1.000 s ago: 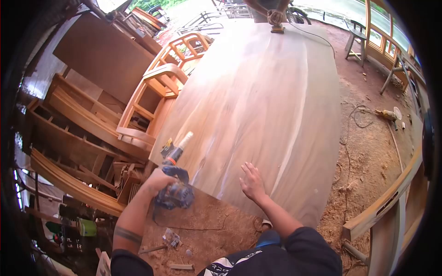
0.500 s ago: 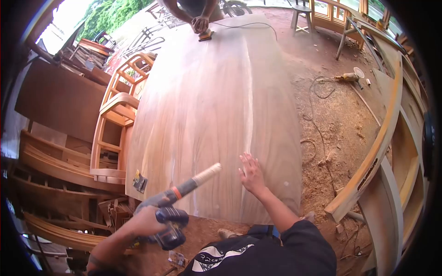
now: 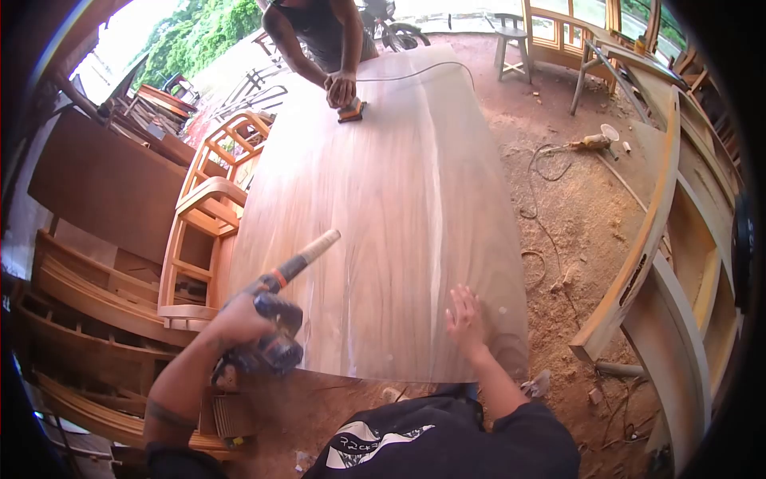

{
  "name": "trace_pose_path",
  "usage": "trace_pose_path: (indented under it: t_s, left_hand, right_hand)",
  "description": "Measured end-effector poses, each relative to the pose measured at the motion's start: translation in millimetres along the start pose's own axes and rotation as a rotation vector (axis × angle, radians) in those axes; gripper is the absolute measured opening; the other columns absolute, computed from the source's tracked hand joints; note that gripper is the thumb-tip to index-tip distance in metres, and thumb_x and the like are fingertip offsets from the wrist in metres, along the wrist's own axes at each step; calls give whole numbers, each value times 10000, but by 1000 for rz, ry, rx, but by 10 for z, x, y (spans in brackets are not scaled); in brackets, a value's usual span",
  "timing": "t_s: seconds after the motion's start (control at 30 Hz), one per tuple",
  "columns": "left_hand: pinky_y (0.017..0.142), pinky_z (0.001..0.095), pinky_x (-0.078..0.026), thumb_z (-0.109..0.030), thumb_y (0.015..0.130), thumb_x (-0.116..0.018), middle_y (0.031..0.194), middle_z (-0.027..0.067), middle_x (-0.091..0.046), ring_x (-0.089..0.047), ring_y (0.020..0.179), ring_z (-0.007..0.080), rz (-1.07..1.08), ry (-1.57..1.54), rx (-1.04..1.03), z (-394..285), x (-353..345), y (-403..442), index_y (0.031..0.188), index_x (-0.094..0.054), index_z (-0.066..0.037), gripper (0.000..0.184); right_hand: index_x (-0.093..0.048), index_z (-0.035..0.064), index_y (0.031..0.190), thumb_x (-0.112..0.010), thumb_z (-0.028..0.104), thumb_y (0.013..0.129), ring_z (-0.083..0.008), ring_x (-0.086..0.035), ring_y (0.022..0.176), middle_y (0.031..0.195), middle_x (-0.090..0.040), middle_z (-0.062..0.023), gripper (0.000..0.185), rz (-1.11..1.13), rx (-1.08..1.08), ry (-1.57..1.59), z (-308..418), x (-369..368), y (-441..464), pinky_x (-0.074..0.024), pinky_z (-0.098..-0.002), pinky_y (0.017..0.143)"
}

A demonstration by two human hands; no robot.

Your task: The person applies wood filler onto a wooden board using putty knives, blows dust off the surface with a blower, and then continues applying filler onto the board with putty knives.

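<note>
My left hand [image 3: 242, 319] is closed around the handle of a dark blue cordless blower [image 3: 275, 345]. Its grey tube, with an orange ring and a pale tip [image 3: 322, 242], points forward over the large wooden tabletop [image 3: 383, 207]. My right hand [image 3: 468, 322] lies flat on the near right part of that wood, fingers stretched out and holding nothing. At the far end, another person's hands [image 3: 341, 89] press an orange and black sander [image 3: 351, 112] onto the same surface.
Wooden chair frames [image 3: 209, 207] stand close along the left side. A curved wooden beam [image 3: 638, 255] runs along the right. On the sawdust-covered floor lie a corded power tool [image 3: 594, 142] and its cable. A stool [image 3: 513, 49] stands at the back right.
The blower in my left hand has swung left and forward. My right hand has slid right and slightly nearer to me. The other person's sander appears lower in view.
</note>
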State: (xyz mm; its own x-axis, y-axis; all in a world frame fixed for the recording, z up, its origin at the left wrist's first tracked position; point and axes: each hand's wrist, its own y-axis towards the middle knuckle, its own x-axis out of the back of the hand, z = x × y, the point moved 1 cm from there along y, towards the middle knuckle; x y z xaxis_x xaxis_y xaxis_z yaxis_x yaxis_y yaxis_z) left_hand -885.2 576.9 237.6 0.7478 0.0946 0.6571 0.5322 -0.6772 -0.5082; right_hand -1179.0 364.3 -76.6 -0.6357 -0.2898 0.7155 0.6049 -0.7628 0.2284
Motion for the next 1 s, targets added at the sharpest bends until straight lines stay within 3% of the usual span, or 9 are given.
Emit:
trace_pose_path:
  t_s: [0.13, 0.23, 0.3, 0.43, 0.5, 0.63, 0.77, 0.9, 1.0]
  left_hand:
    - [414, 260, -442, -1, 661, -631, 701, 41, -570, -551, 493, 115, 26, -24, 86, -417, 119, 404, 1032, -576, 24, 376]
    - [423, 266, -448, -29, 669, -666, 664, 74, -601, -571, 498, 140, -22, 43, 142, -822, 96, 726, 877, -628, 42, 223]
    - [472, 319, -474, -75, 668, -698, 671, 86, -620, -592, 532, 167, -41, 176, 80, -1136, 27, 998, 799, -652, 43, 182]
    - [553, 362, -496, -113, 653, -734, 711, 105, -644, -619, 597, 215, -146, 310, -13, -1646, -133, 1687, 818, -675, 62, 247]
    - [456, 339, -481, -55, 675, -717, 669, 122, -630, -590, 505, 191, -161, 215, -50, -1919, -165, 1995, 778, -662, 86, 184]
    - [432, 337, -461, -42, 725, -700, 662, 124, -604, -561, 481, 205, -181, 35, 3, -2292, -189, 2492, 813, -658, 39, 126]
    - [433, 354, -470, -41, 736, -694, 666, 133, -599, -567, 494, 214, -178, -11, -19, -2500, -400, 2312, 823, -653, 38, 124]
    - [512, 361, -506, -77, 706, -721, 730, 137, -652, -611, 567, 214, -45, 135, -49, -2368, -631, 1901, 826, -671, 70, 196]
    - [554, 317, -489, -85, 636, -724, 735, 124, -654, -612, 595, 184, 123, 297, -117, -1994, -863, 1435, 816, -679, 61, 236]
  right_hand:
    - [-485, 10, 1272, -578, 122, 822, -350, -348, 1325, 1377, -428, -186, 473, 29, 0, 75, 402, 76, -345, -227, -489, 1118]
    - [-498, 15, 1254, -588, 112, 813, -365, -360, 1315, 1369, -434, -189, 460, 38, -3, 181, 560, 72, -537, -235, -494, 1114]
    - [-508, 19, 1241, -592, 97, 803, -375, -367, 1307, 1364, -438, -192, 452, 44, 5, 251, 604, 107, -642, -244, -496, 1110]
    - [-526, 22, 1212, -593, 62, 785, -387, -376, 1297, 1352, -445, -198, 434, 15, -9, 360, 535, 370, -964, -262, -493, 1103]
    - [-532, 16, 1200, -590, 51, 783, -388, -380, 1293, 1346, -450, -199, 422, -30, -49, 354, 404, 515, -1117, -273, -488, 1098]
    - [-537, -3, 1184, -586, 59, 791, -385, -393, 1281, 1331, -462, -206, 401, -120, -198, 221, 63, 864, -1446, -282, -486, 1092]
    - [-536, -10, 1181, -587, 67, 793, -393, -395, 1275, 1326, -461, -224, 399, -256, -286, 147, -269, 1084, -1635, -284, -488, 1089]
    - [-514, -21, 1204, -585, 69, 798, -399, -380, 1284, 1342, -440, -235, 421, -283, -311, 55, -474, 1145, -1486, -275, -485, 1092]
    - [-472, -17, 1280, -577, 93, 807, -394, -364, 1298, 1374, -407, -230, 497, -241, -282, 37, -473, 1107, -1147, -266, -460, 1101]
